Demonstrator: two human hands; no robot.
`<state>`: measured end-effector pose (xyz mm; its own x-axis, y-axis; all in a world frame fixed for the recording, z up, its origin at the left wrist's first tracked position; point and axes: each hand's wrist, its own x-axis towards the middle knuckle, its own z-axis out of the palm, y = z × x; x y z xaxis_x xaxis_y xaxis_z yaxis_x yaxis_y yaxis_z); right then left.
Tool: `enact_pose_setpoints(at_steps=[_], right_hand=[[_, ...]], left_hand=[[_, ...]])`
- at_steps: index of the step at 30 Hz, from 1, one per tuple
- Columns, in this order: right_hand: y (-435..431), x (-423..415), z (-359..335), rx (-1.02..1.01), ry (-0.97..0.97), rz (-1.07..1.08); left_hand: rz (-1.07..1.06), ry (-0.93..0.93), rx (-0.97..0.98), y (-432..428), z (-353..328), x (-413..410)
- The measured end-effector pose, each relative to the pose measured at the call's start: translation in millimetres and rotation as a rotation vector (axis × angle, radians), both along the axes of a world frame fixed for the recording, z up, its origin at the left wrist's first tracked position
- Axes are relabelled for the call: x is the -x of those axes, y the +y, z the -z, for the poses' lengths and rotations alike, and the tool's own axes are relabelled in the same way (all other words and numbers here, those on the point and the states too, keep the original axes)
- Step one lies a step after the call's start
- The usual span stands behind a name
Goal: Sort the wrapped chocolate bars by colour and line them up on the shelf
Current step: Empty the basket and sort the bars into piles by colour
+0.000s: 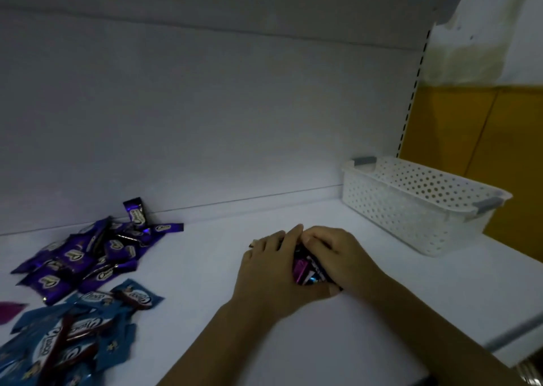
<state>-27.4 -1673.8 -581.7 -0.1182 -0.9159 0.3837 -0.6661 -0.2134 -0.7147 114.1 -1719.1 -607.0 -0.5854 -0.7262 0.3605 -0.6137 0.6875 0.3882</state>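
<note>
On the white shelf (pixel 205 268), my left hand (pixel 270 268) and my right hand (pixel 340 256) press together around a small bunch of pink-wrapped chocolate bars (pixel 305 271), mostly hidden between the palms. A heap of purple-wrapped bars (pixel 88 256) lies at the left by the back panel, one bar (pixel 135 213) leaning upright against it. In front of that heap lies a pile of blue-wrapped bars (pixel 73 332). The tip of one pink wrapper (pixel 10 310) shows at the left edge.
A white perforated plastic basket (pixel 417 206) with grey clips stands at the back right of the shelf. The shelf's front edge (pixel 511 335) runs along the right. A yellow and white wall lies beyond the slotted upright.
</note>
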Motion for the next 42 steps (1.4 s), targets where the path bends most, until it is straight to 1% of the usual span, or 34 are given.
enact_pose_setpoints(at_steps=[3,6,9,11,14,16,18,20,23,25,27,30,34,37,39,41,42], right_hand=[[1,4,0,0.062,0.059,0.089],[2,5,0,0.082,0.112,0.140],[2,8,0,0.094,0.059,0.188],[3,10,3,0.102,0.052,0.236],[4,13,4,0.092,0.048,0.274],[5,12,2,0.078,0.047,0.271],[5,11,0,0.014,0.058,0.236],[4,6,4,-0.078,0.157,0.186],[4,-1,6,-0.118,0.338,0.142],[2,-2,6,-0.175,0.412,0.111],[1,-2,7,-0.216,0.445,0.060],[2,-4,12,-0.198,0.402,-0.029],[3,-10,13,-0.155,0.417,-0.078],[4,-11,13,-0.174,0.515,-0.023],[7,-13,11,-0.133,0.546,0.009],[11,-19,4,-0.040,0.525,0.054],[11,-25,-2,0.010,0.438,0.066]], left_hand=[[-0.043,-0.043,0.068,0,-3,0],[-0.076,-0.061,0.108,0,-8,1],[-0.090,-0.084,0.171,1,-10,2],[-0.090,-0.047,0.181,-1,-10,0],[-0.126,0.135,0.133,-7,-15,-11],[-0.190,0.246,0.106,-10,-17,-18],[-0.245,0.348,0.048,-13,-19,-21],[-0.277,0.461,-0.031,-13,-16,-21],[-0.292,0.646,-0.143,-15,-13,-22],[-0.283,0.766,-0.215,-18,-14,-23],[-0.277,0.865,-0.285,-20,-17,-25],[-0.276,0.954,-0.336,-21,-17,-27],[-0.274,0.997,-0.345,-20,-18,-27],[-0.303,0.987,-0.327,-20,-14,-26],[-0.324,0.939,-0.323,-18,-16,-24],[-0.317,0.889,-0.336,-14,-22,-24],[-0.300,0.885,-0.338,-11,-28,-27]])
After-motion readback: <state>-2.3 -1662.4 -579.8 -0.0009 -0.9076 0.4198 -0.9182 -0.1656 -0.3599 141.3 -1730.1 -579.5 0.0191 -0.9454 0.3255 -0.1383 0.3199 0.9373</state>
